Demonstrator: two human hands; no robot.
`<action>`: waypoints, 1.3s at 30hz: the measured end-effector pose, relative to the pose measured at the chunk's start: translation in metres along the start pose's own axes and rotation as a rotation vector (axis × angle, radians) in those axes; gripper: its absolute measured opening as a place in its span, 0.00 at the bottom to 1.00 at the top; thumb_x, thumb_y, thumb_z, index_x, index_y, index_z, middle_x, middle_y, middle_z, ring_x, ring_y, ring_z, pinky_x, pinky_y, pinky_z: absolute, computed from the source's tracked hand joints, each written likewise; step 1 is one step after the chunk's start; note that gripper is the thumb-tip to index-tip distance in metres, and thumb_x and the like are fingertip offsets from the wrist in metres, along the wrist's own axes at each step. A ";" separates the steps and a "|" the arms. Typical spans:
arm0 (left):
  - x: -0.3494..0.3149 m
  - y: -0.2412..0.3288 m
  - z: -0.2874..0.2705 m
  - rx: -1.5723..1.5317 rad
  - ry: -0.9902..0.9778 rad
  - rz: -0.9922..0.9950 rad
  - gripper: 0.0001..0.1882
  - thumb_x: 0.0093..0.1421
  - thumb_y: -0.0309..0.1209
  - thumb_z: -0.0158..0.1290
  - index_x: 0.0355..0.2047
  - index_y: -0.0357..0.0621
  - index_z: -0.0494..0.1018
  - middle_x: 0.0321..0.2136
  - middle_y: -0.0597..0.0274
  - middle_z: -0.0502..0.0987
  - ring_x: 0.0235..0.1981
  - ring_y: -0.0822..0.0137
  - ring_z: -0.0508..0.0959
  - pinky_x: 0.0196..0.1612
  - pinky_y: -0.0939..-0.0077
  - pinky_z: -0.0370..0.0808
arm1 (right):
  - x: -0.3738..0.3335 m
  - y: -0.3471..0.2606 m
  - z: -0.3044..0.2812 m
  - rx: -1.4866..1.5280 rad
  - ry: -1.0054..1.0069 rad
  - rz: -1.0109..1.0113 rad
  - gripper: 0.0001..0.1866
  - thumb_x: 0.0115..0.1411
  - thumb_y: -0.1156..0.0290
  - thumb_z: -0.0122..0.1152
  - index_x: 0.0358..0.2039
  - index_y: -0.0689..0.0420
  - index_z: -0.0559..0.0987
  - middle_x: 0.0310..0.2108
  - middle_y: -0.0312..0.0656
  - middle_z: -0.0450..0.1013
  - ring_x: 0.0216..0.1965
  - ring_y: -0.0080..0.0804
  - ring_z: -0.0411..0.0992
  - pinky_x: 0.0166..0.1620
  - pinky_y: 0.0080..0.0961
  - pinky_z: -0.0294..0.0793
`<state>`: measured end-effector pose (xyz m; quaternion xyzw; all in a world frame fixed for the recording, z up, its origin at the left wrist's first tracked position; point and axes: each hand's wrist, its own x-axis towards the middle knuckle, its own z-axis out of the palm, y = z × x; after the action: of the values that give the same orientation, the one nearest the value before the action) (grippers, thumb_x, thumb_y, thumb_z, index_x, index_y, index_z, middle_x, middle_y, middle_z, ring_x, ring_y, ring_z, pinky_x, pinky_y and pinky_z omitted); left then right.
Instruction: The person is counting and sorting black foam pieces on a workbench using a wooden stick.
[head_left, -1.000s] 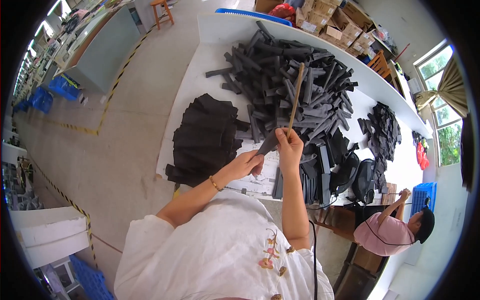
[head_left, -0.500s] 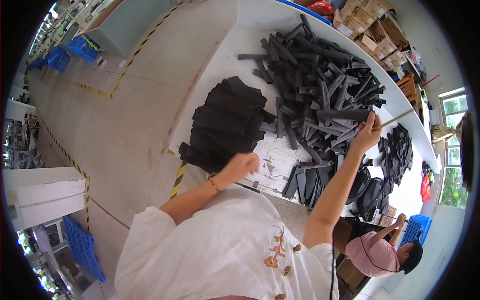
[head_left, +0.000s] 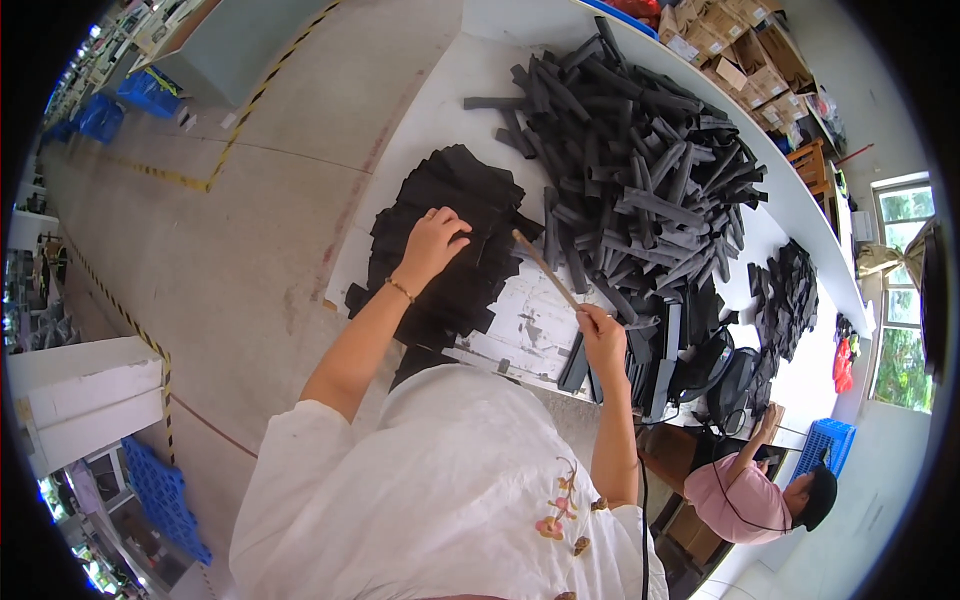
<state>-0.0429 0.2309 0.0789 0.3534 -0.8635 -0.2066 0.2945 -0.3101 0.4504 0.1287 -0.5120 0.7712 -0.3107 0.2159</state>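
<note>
My left hand (head_left: 435,243) rests over a spread stack of black fabric pieces (head_left: 410,190), its fingers slightly bent and its thumb apart. In my right hand (head_left: 602,335) is a thin wooden stick (head_left: 548,264), gripped by its near end. The stick's far tip points up and left, at the stack's right edge. To the right of the stack lies a large heap of black fabric tubes (head_left: 660,190). Whether the left fingertips pinch any fabric is not clear.
The white worktable (head_left: 525,345) has a worn surface. Black bags (head_left: 735,380) and another dark fabric pile (head_left: 785,300) lie to the right. A co-worker in pink (head_left: 745,495) sits near a blue crate (head_left: 826,447). Cardboard boxes (head_left: 735,60) stand behind the table.
My right hand has come back from the heap with the stick; the tube it had is no longer on it. My left hand has moved from near my body onto the fabric stack.
</note>
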 end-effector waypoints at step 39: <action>0.003 0.088 -0.048 -0.331 0.617 -0.144 0.17 0.54 0.34 0.59 0.43 0.45 0.72 0.53 0.58 0.66 0.62 0.58 0.56 0.61 0.50 0.54 | 0.024 -0.058 0.068 0.514 -0.429 0.106 0.21 0.60 0.73 0.56 0.54 0.63 0.69 0.25 0.37 0.73 0.24 0.19 0.66 0.28 0.18 0.67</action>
<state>-0.0566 0.2804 0.1653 0.4068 -0.6618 -0.2474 0.5791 -0.2371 0.3939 0.1199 -0.4536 0.6304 -0.3684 0.5110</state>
